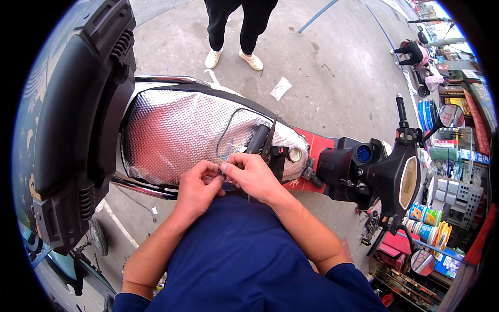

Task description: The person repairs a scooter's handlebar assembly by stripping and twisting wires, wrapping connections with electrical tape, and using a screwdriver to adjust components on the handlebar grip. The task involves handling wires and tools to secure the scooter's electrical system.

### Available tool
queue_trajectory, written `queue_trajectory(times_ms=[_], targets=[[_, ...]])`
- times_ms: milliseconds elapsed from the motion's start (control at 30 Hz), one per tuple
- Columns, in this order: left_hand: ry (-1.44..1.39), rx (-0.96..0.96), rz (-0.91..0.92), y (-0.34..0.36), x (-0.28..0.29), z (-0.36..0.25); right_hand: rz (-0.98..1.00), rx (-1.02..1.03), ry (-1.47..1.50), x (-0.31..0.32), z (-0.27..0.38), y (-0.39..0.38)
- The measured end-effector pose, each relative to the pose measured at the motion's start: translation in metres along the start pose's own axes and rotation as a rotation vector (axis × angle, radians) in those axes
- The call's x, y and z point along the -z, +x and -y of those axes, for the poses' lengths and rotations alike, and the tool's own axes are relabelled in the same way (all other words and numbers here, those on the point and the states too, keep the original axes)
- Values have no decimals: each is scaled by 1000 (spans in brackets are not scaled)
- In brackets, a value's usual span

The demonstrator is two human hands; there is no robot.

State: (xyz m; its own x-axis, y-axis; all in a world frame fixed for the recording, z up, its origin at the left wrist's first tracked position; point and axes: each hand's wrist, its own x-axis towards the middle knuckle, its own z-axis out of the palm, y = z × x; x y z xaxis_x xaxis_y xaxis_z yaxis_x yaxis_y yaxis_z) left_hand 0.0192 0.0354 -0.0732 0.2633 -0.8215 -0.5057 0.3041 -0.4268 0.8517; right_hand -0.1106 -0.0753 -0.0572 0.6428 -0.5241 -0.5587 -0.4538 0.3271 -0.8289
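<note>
My left hand [199,186] and my right hand [251,176] meet over the near side of a scooter seat with a silver textured cover [171,130]. Both pinch at thin wires [232,150], whose ends are hidden by my fingers. A black cable [227,129] loops from these wires over the cover. Just beyond my right hand lies a black cylindrical part [257,139], with a dark pointed tool [270,138] against it. To its right are a small black-and-red piece [279,151] and a roll of tape [295,155].
The scooter's handlebar console [358,169] stands at the right, with a key in it. A large black top box [78,130] rises at the left. Across the scooter stands a person in black trousers [241,23]. Stacked shop goods [429,223] line the far right.
</note>
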Motion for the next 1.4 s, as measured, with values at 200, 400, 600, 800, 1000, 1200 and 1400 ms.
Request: queue_trajectory(times_ms=[200,400,600,800,1000,1200,1400], targets=[[63,-115,-18,5,2,8,21,44,193,4,-6,-5],[-256,151,2,7,5,-3,37,-131,433,1,-25,-4],[-268,211,79,7,3,-6,14,-130,549,-6,-27,2],[-392,246,20,7,1,-2,-14,-186,706,-13,-25,3],[-357,245,-8,11,1,-1,21,-163,608,-11,-23,2],[-303,217,4,14,4,-4,70,-69,671,-10,-28,3],[-334,211,-4,10,3,-1,78,-76,653,-7,-37,6]])
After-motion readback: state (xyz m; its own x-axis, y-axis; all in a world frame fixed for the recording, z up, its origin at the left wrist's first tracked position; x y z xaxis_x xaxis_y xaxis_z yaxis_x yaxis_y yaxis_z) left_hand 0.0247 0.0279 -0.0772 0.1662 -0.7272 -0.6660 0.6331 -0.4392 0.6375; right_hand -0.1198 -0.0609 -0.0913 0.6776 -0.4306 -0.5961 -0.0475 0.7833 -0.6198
